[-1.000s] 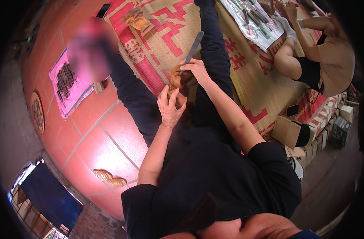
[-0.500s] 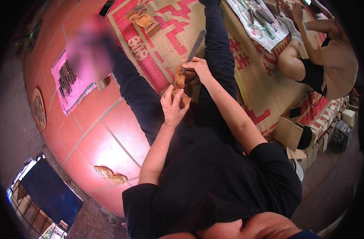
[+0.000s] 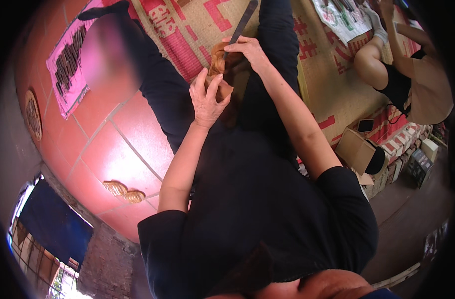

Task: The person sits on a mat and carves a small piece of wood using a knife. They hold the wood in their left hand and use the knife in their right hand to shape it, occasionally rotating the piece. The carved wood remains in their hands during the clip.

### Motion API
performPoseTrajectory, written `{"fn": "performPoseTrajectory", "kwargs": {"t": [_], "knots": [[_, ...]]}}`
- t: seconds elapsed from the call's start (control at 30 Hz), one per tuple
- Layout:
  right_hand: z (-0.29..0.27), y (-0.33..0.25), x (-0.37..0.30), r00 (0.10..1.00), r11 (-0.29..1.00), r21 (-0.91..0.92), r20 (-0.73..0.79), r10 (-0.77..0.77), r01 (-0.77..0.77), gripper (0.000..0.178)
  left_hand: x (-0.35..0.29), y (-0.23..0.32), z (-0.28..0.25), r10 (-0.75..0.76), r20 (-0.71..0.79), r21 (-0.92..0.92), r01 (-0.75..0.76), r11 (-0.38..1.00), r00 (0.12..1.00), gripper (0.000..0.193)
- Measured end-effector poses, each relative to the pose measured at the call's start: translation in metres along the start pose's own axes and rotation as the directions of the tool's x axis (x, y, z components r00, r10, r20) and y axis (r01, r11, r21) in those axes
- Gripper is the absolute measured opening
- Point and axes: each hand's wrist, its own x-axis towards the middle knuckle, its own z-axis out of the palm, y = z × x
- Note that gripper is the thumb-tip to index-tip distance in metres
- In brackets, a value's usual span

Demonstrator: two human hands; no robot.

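Between my legs, a brown wooden carving (image 3: 218,59) with a curved figure stands on a blocky base. My left hand (image 3: 206,99) wraps its fingers and thumb round that base. A long, flat dark tool, which looks like a file (image 3: 244,21), is pinched in my right hand (image 3: 251,53). Its lower end meets the right side of the carving, and the other end points up and away along my right leg. My right fingers partly cover where the tool touches the wood.
On the left, a pink cloth (image 3: 72,105) bears several dark carving tools (image 3: 68,65). Nearer lie a gold-brown carved piece (image 3: 124,192) and a round carved disc (image 3: 33,114). A person (image 3: 431,94) sits at the right on the patterned mat (image 3: 317,79), near a cardboard box (image 3: 351,149) and phone (image 3: 365,125).
The view has tilted, so most of the scene sits higher and a second carving on the mat has left the picture. Both hands keep their hold, with the file still against the carving.
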Motion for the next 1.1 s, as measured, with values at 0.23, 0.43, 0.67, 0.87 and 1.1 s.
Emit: {"fn": "performPoseTrajectory", "kwargs": {"t": [0.23, 0.43, 0.67, 0.87, 1.1], "knots": [[0.004, -0.001, 0.002, 0.996, 0.996, 0.089, -0.09, -0.003, 0.011, 0.025, 0.001, 0.0, 0.0, -0.013, 0.033, -0.004, 0.013, 1.0, 0.999, 0.073], [-0.006, 0.01, 0.008, 0.994, 0.999, -0.023, -0.103, -0.043, 0.041, 0.024, 0.005, 0.001, 0.002, -0.012, 0.025, -0.008, 0.013, 1.0, 1.0, 0.073], [0.004, -0.005, -0.004, 1.0, 1.0, -0.012, -0.012, -0.009, 0.009, 0.027, 0.004, 0.001, 0.001, -0.027, 0.005, 0.0, 0.027, 1.0, 1.0, 0.071], [0.002, 0.007, 0.003, 0.989, 0.999, 0.006, -0.143, -0.045, 0.046, 0.028, 0.002, 0.002, 0.001, -0.022, 0.038, -0.005, 0.022, 1.0, 0.999, 0.073], [-0.002, 0.004, 0.001, 0.993, 0.995, -0.05, -0.072, -0.094, 0.091, 0.029, 0.005, 0.002, 0.001, -0.032, 0.013, -0.003, 0.032, 0.999, 0.999, 0.074]]}}
